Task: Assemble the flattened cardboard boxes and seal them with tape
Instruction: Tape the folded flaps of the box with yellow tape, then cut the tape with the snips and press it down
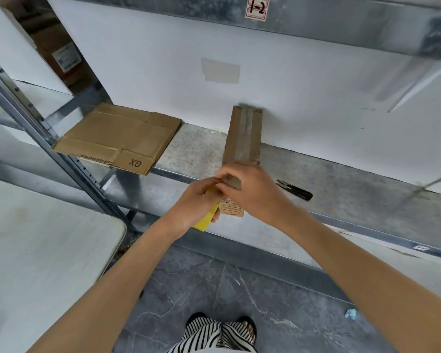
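Brown cardboard lies in two states on the metal shelf (341, 189). At the left end a flattened cardboard box (117, 136), marked GX, lies unopened and partly overhangs the shelf's front edge. Right of it, the left hand (196, 200) is curled round a yellow flat object (205, 220); I cannot tell what it is. Its fingertips meet those of the right hand (250, 192), which is curled over and grips the near end of a narrow box (233, 138). That box is already folded up, runs back to the wall, and has a strip of tape (247, 131) along its top seam. Black snips (294, 190) lie just right of it.

The near end looks like the part being closed. The risks, as I judge them: the near end juts past the shelf edge, so a hard press could tip it off, and tape laid with the hands this crowded may wrinkle or miss the seam.
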